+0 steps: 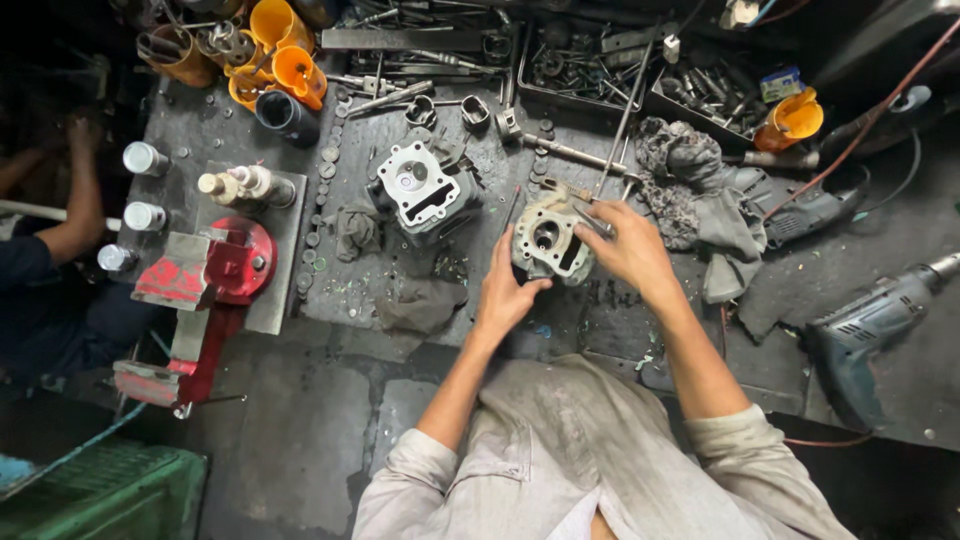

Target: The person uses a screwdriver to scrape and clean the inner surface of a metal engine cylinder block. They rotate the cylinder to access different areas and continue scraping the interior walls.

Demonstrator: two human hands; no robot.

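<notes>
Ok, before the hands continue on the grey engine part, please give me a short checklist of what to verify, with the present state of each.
1. Left hand steadies the engine part: ok, it grips the near edge.
2. Right hand has its tool under control: ok, a thin metal tool is in the fingers at the part's top.
3. Part rests firmly on the bench: cannot tell, its underside is hidden.
4. Second engine part is out of the way: ok, it sits apart to the left.
5. Rag is away from the work: not ok, it lies right beside the right hand.
</notes>
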